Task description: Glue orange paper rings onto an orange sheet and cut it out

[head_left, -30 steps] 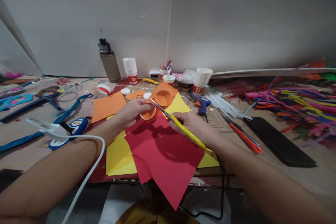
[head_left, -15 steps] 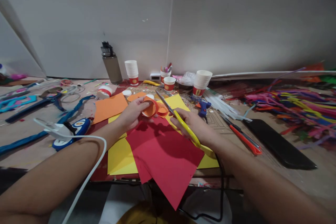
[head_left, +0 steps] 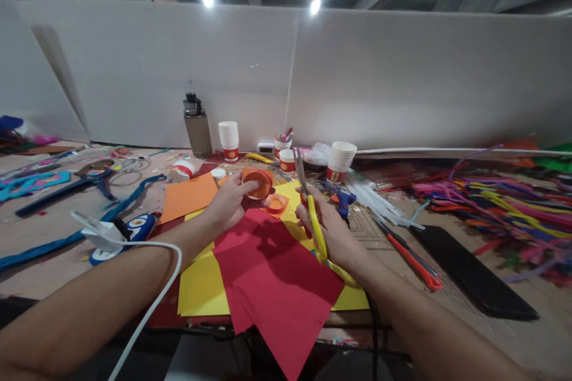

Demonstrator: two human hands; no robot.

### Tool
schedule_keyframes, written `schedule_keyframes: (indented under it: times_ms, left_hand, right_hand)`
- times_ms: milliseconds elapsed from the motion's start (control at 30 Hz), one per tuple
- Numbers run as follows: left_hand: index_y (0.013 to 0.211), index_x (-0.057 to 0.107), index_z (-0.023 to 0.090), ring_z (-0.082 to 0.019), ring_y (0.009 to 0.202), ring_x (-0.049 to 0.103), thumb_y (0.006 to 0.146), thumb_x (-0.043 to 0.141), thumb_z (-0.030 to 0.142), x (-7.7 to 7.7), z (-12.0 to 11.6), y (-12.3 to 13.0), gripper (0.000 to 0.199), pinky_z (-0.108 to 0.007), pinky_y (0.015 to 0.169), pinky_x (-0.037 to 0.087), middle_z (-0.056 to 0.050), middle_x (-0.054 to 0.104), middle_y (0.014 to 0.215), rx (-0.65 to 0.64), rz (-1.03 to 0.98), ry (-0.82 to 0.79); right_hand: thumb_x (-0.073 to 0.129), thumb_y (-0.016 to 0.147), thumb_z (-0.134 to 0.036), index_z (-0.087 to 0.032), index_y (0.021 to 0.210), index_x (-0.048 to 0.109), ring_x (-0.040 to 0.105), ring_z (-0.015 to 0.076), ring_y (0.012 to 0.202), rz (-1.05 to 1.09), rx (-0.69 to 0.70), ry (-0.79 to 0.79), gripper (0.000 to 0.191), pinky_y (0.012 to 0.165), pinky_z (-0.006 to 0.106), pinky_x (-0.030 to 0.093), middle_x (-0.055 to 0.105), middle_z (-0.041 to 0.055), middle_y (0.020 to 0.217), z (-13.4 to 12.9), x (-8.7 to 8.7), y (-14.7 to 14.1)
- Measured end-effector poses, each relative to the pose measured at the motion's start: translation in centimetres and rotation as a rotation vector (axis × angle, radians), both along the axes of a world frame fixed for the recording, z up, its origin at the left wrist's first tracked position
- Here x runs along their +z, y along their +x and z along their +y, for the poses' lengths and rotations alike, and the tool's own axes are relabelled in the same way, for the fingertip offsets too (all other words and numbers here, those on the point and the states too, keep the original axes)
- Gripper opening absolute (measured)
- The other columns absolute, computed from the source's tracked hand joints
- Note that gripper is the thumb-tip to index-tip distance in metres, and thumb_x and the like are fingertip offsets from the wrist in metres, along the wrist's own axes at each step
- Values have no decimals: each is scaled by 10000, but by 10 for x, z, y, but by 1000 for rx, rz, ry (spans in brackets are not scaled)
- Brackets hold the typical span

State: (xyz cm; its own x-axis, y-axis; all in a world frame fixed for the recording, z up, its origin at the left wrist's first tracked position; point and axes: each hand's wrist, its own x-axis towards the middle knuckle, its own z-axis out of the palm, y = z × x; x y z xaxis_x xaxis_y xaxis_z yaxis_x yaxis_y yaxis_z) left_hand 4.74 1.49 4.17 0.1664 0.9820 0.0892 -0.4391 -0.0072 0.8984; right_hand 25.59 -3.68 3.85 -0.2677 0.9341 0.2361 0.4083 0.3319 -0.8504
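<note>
My left hand (head_left: 230,199) pinches a round orange paper piece (head_left: 258,181) with a raised, ring-like rim. Yellow-handled scissors (head_left: 317,229) are gripped in my right hand (head_left: 333,226); their blades point up and away from me, apart from the orange piece. Just below the held piece lies another orange piece (head_left: 277,205) with a round centre. Red paper sheets (head_left: 277,274) lie under both hands, over yellow sheets (head_left: 201,292). A flat orange sheet (head_left: 190,195) is left of my left hand.
Behind stand a bottle (head_left: 197,131), stacked paper cups (head_left: 229,140) and another cup stack (head_left: 341,161). To the right are a blue glue gun (head_left: 345,202), a red utility knife (head_left: 415,262), a black slab (head_left: 473,274) and colourful pipe cleaners (head_left: 504,202). A white cable (head_left: 167,274) crosses my left forearm.
The view has tilted up, showing ceiling lights above the partition. My right hand has turned the scissors more upright, and the held orange piece is raised from the other one.
</note>
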Motion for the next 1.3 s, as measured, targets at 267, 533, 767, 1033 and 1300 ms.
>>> schedule_keyframes:
  times_ms: [267,533,767,1033,1300]
  left_hand:
    - [934,588,175,-164,759,662,734,667,154,18,3,32,217,-250,539,549,-14,667,840,49,-119,26]
    - [863,598,179,-125,692,635,714,704,140,4,-3,32,187,-234,541,552,16,658,789,120,-183,-52]
    - [916,603,169,-158,751,659,707,727,176,5,-7,34,243,-239,493,554,-6,656,852,121,-150,-35]
    - [902,608,157,-133,697,618,703,721,165,2,-10,37,229,-226,483,547,-14,636,825,120,-152,-63]
    - [906,610,149,-123,675,600,694,735,170,2,-10,38,247,-215,468,546,-22,630,815,132,-165,-70]
  right_hand:
    - [484,936,-437,-216,1373,409,557,213,1082,-4,-16,121,495,938,343,437,594,93,1199,4,0,3]
    - [498,911,-489,-176,1255,564,587,227,951,-149,-35,115,470,786,329,468,637,98,1046,6,-3,3]
    - [493,916,-474,-181,1099,612,539,171,749,-98,23,144,366,670,289,424,613,31,849,6,-3,0]
    - [517,908,-446,-192,930,589,497,158,725,-86,47,170,265,645,281,381,588,15,819,6,-4,-1]
    - [514,918,-415,-202,913,582,447,136,678,-70,48,145,223,603,262,367,560,-5,780,5,-8,-1]
